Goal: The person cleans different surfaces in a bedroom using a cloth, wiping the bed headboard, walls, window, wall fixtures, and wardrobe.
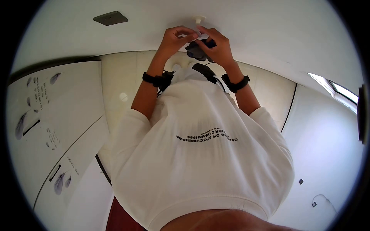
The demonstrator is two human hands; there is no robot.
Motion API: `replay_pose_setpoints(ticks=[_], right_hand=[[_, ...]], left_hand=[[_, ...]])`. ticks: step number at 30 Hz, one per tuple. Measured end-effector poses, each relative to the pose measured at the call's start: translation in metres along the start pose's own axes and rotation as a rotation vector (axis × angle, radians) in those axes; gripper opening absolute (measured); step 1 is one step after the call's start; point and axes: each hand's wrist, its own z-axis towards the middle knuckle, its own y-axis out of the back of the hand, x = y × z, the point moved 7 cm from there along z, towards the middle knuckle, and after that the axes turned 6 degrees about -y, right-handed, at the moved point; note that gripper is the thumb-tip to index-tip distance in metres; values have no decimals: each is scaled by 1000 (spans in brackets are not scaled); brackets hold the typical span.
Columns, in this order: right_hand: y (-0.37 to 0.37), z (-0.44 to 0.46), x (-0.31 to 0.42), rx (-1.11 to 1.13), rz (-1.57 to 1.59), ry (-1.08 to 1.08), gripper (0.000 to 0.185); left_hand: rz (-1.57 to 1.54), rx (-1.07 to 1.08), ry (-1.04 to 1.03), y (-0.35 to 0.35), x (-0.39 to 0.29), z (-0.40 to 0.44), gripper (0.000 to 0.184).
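Note:
Both of my hands are raised in front of my chest, close to the wall. My left hand (178, 39) is closed in a pinch, its fingertips meeting a small pale piece (199, 34) whose kind I cannot make out. My right hand (219, 47) has its thumb and fingers bent around the top of a dark, crumpled, cloth-like thing (197, 52), which hangs below the fingers. Whether the pale piece belongs to the dark thing is hidden by the fingers. Just beyond the fingertips, a white knob-like fitting (199, 19) sticks out from the wall.
A grey rectangular plate (110, 18) is on the wall to the upper left. At the left stands a white cabinet (58, 100) with feather prints and dark handles. Light tiles (127, 73) cover the floor. Dark bands (236, 82) circle both wrists. A window (335, 90) is at the right.

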Motion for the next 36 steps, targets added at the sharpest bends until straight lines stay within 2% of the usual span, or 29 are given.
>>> replay_pose_setpoints(ticks=[2,5,9,11,15,17,18,20,21,22,23,24,26,28,30,32,34,36], right_hand=[[2,-1,-9,100,3,-116,35],[4,-1,-13,100,23,-27,39],[5,0,-12,70,-38,36,34],[11,0,-12,-56,-145,-15,24],[6,3,-25,-90,-177,51,21],[9,7,-28,-180,25,-48,19],[4,10,-25,-170,31,-36,19],[-7,11,-26,-123,137,-272,17],[-13,11,-27,-114,142,-267,17],[-16,12,-21,-130,88,-104,16],[-16,11,-15,-145,36,58,15],[-11,7,-14,-136,44,65,15],[5,6,-23,-229,10,24,14],[7,7,-35,-215,9,-54,12],[1,10,-35,-163,141,23,10],[-3,15,-37,-148,101,42,11],[-3,13,-33,-149,63,59,12],[-4,14,-31,-162,51,36,12]], left_hand=[[-139,139,-2,-6,2,2,14],[-89,227,-1,-12,7,6,16],[-180,207,14,-24,13,8,21],[-283,203,40,-31,16,8,26],[-244,166,102,-33,26,-5,38],[-277,264,-22,-40,24,-20,52],[-272,251,-30,-39,27,-23,52],[-22,373,102,-46,40,-35,60],[135,335,4,-38,40,-36,51],[139,324,4,-34,54,-38,51],[76,136,2,-17,73,-38,47],[15,-52,-3,1,80,-46,42],[-180,-358,226,49,89,-71,36],[-371,-646,28,82,65,-92,31],[-416,-558,44,124,103,-108,34],[-456,-539,-6,123,87,-107,37],[-464,-681,-40,118,78,-100,43],[-456,-584,-85,104,68,-76,47]])
